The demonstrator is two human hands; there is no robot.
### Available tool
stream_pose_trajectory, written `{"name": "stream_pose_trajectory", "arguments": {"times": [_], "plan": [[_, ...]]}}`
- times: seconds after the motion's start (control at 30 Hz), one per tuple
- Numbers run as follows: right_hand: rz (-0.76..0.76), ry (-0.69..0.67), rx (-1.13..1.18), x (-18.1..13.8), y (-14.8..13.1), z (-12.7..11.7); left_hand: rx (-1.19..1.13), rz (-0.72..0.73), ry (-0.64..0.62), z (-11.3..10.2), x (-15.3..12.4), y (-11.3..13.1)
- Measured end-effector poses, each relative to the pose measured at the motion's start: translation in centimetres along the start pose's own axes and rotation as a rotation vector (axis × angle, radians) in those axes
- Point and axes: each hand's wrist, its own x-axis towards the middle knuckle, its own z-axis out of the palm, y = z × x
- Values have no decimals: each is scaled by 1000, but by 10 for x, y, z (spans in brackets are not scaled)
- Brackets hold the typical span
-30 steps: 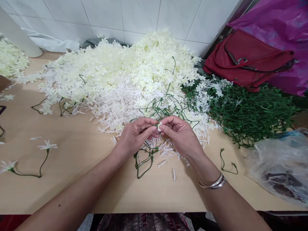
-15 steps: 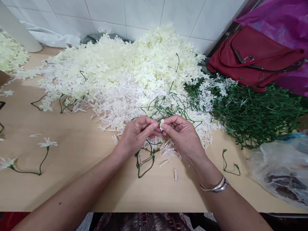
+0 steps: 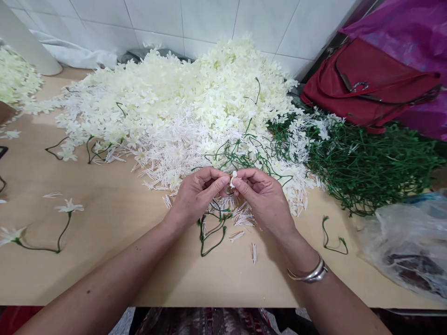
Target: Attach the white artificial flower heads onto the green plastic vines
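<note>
Both hands meet over the near edge of the heap, fingertips almost touching. A small white artificial flower [image 3: 233, 179] is pinched between the thumb and forefinger of my right hand [image 3: 267, 197]. My left hand [image 3: 197, 193] is closed in a pinch against the flower's other side, on a thin green plastic stem mostly hidden by the fingers. Bent green stems [image 3: 213, 232] lie on the table just below the hands. Behind them spreads a large heap of cream-white blossoms [image 3: 167, 88], with loose white stamen-like sticks [image 3: 174, 144] along its front.
A pile of green stems [image 3: 377, 163] lies right, below a red handbag [image 3: 377, 79]. A clear plastic bag [image 3: 408, 246] sits at the right edge. One bent stem with two white flowers [image 3: 58, 232] rests at left. A tiled wall [image 3: 209, 21] closes off the back.
The flower has shifted slightly left and up, and my fingertips have drawn a little closer around it. My right wrist has moved slightly left. Everything else lies as before.
</note>
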Motion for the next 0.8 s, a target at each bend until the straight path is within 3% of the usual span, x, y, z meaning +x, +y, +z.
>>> {"name": "stream_pose_trajectory", "arguments": {"times": [0.3, 0.43, 0.8], "plan": [[48, -88, 90, 7, 8, -9, -111, -52, -111, -4, 3, 0], [68, -135, 133, 7, 8, -8, -134, -68, -93, -2, 2, -2], [104, -42, 198, 10, 3, -3, -126, -77, -86, -4, 2, -1]]}}
